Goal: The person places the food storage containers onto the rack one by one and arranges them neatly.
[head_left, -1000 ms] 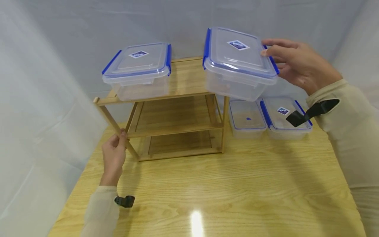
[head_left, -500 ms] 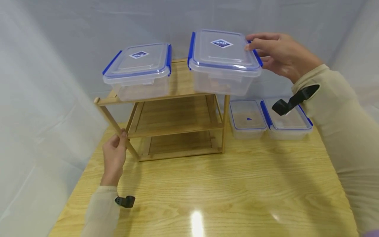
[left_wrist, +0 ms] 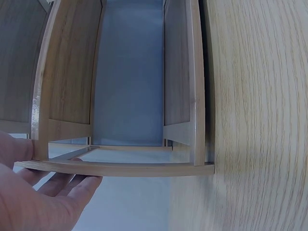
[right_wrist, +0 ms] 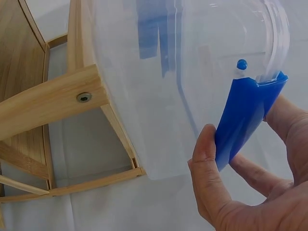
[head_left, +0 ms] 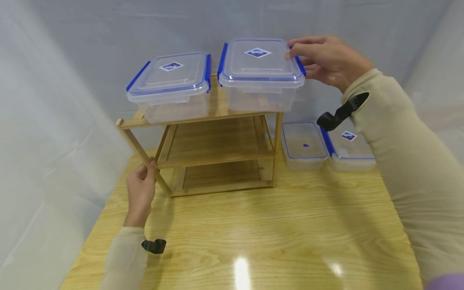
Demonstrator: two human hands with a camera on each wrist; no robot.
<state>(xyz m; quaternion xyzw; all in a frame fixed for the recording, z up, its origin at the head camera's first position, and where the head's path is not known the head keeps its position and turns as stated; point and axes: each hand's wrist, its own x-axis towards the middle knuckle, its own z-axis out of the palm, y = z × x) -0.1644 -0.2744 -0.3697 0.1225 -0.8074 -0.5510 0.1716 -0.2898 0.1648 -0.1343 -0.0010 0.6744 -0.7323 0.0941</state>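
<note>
1. My right hand [head_left: 328, 60] grips the clear container [head_left: 261, 76] at its blue side clip [right_wrist: 245, 115], thumb and fingers pinching it.
2. That container sits on the top tier of the wooden rack [head_left: 214, 155], right side, just beside a second lidded container [head_left: 170, 86].
3. My left hand [head_left: 140, 191] grasps the rack's front left leg [left_wrist: 115, 167].
4. Two smaller containers [head_left: 328, 147] sit on the table [head_left: 275, 233], right of the rack.

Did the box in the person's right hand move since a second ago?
Yes. The box moved left and down, from beyond the right end of the wooden shelf onto its top, beside the other box. The right hand grips it.
</note>
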